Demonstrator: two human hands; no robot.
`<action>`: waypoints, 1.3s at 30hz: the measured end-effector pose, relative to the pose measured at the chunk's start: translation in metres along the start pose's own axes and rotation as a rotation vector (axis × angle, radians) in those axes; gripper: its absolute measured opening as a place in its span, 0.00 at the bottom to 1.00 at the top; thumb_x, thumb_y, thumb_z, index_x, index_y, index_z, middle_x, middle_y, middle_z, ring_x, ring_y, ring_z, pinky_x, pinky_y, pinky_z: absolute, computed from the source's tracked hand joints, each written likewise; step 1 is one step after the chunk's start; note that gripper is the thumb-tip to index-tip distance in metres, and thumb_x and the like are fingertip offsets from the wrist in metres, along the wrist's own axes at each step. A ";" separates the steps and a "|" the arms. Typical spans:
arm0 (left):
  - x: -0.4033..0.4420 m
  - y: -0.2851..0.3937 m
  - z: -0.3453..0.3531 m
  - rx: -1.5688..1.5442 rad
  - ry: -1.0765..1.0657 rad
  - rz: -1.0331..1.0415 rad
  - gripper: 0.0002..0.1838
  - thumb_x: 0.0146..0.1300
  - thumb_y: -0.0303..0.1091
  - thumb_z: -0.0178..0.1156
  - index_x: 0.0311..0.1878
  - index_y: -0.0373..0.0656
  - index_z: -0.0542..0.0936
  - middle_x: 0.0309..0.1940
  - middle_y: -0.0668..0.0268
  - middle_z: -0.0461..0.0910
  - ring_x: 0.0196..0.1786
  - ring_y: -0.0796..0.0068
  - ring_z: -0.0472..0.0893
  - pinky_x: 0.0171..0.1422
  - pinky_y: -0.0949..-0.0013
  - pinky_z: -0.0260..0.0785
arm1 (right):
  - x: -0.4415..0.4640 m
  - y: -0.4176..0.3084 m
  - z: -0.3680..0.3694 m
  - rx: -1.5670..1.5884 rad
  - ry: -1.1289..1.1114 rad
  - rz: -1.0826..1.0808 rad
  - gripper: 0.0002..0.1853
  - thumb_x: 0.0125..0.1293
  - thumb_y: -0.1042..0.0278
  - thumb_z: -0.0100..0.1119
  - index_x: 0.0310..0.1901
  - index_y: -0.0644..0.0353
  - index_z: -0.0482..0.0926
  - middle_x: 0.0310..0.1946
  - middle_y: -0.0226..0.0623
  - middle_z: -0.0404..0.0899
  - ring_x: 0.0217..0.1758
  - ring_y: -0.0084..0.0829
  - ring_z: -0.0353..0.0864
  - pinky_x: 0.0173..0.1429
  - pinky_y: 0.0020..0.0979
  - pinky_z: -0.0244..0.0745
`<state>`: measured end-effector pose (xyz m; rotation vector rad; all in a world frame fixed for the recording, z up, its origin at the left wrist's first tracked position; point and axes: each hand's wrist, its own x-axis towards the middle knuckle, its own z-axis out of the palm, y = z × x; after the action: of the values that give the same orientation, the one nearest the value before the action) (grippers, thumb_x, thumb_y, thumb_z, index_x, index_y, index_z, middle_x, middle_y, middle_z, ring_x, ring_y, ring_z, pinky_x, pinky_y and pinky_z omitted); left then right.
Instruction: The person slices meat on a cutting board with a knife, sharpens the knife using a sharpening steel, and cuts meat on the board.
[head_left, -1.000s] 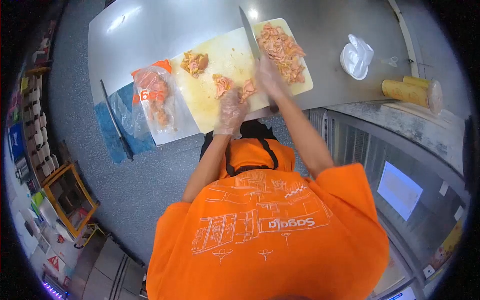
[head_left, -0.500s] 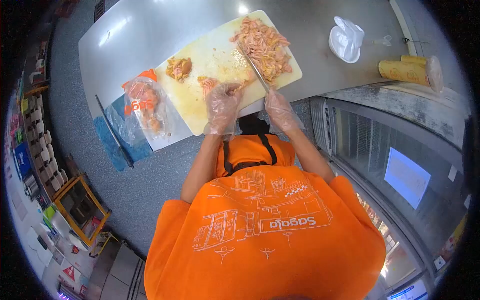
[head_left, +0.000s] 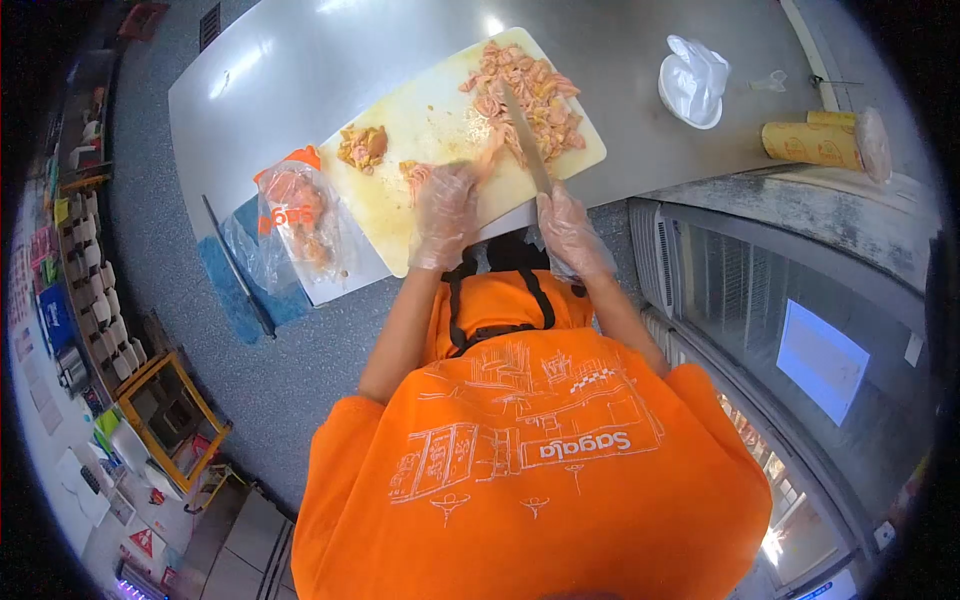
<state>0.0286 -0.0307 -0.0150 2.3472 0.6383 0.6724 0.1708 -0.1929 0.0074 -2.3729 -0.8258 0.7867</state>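
My right hand [head_left: 570,228], in a clear plastic glove, is closed around the handle of a knife [head_left: 526,138]. The blade points away from me and lies over a heap of cut raw meat [head_left: 555,105], which looks like chicken, at the right end of the cutting board [head_left: 395,110]. My left hand [head_left: 447,218], gloved too and slightly blurred, has its fingers curled at the near edge of the board on a strip of raw meat [head_left: 490,160]. Beside those fingers lies a small piece of meat [head_left: 414,174]; a smaller pile [head_left: 362,148] sits farther left.
Left of the board, a plastic bag of raw meat [head_left: 300,215] rests near a blue cloth [head_left: 245,300] and a dark rod [head_left: 235,262]. A white bowl with a plastic bag [head_left: 692,85] and yellow film rolls [head_left: 815,143] stand on the metal table [head_left: 640,150] at right.
The knife has turned so more of its flat blade shows, and its tip lies farther over the heap. My left hand has shifted slightly and is blurred.
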 end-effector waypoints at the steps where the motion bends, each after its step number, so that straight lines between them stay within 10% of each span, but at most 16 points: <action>1: -0.007 -0.010 0.001 0.087 -0.059 0.041 0.13 0.59 0.24 0.63 0.47 0.44 0.84 0.45 0.58 0.82 0.52 0.53 0.80 0.58 0.54 0.74 | -0.001 -0.001 -0.001 0.007 0.016 0.009 0.17 0.78 0.58 0.46 0.55 0.64 0.72 0.38 0.69 0.82 0.47 0.70 0.82 0.52 0.65 0.73; 9: -0.021 -0.005 0.006 0.285 -0.204 0.066 0.09 0.58 0.26 0.59 0.42 0.41 0.82 0.41 0.56 0.81 0.51 0.54 0.80 0.57 0.56 0.73 | 0.021 0.012 0.015 -0.177 -0.246 -0.085 0.15 0.80 0.61 0.42 0.50 0.65 0.72 0.35 0.65 0.81 0.44 0.68 0.81 0.51 0.63 0.73; 12: -0.029 -0.019 0.024 0.295 -0.281 0.043 0.08 0.58 0.27 0.59 0.41 0.40 0.81 0.41 0.55 0.81 0.49 0.54 0.81 0.56 0.55 0.74 | 0.019 0.018 0.022 -0.070 0.071 -0.230 0.17 0.81 0.59 0.38 0.48 0.65 0.71 0.40 0.63 0.81 0.48 0.67 0.81 0.53 0.62 0.72; 15: -0.031 -0.030 0.024 0.202 -0.235 0.051 0.09 0.59 0.27 0.59 0.42 0.39 0.81 0.41 0.54 0.82 0.48 0.53 0.82 0.55 0.54 0.75 | 0.018 -0.006 0.021 -0.213 -0.271 -0.130 0.18 0.81 0.58 0.37 0.49 0.65 0.72 0.45 0.63 0.80 0.53 0.66 0.79 0.56 0.60 0.72; 18: -0.040 -0.040 0.028 0.126 -0.174 0.087 0.10 0.59 0.26 0.59 0.44 0.40 0.82 0.41 0.54 0.83 0.48 0.53 0.82 0.55 0.54 0.76 | 0.027 0.010 0.018 0.044 -0.117 0.042 0.17 0.81 0.58 0.38 0.50 0.63 0.72 0.50 0.63 0.78 0.56 0.64 0.78 0.58 0.60 0.71; 21: -0.041 -0.040 0.023 0.046 -0.104 0.075 0.11 0.59 0.26 0.59 0.46 0.41 0.82 0.42 0.54 0.83 0.48 0.53 0.82 0.54 0.54 0.76 | 0.040 0.047 0.053 -0.184 0.128 -0.323 0.11 0.78 0.63 0.47 0.49 0.63 0.72 0.35 0.60 0.80 0.42 0.65 0.80 0.45 0.60 0.75; 39: -0.027 -0.017 0.004 0.209 -0.266 -0.002 0.24 0.59 0.24 0.57 0.61 0.39 0.79 0.45 0.56 0.82 0.52 0.53 0.80 0.56 0.54 0.75 | 0.071 -0.021 0.026 -0.247 -0.093 -0.471 0.10 0.76 0.68 0.47 0.48 0.65 0.75 0.39 0.56 0.79 0.47 0.57 0.82 0.52 0.52 0.78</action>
<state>0.0061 -0.0361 -0.0370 2.5681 0.6142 0.2942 0.1918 -0.1237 -0.0224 -2.2132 -1.5247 0.6277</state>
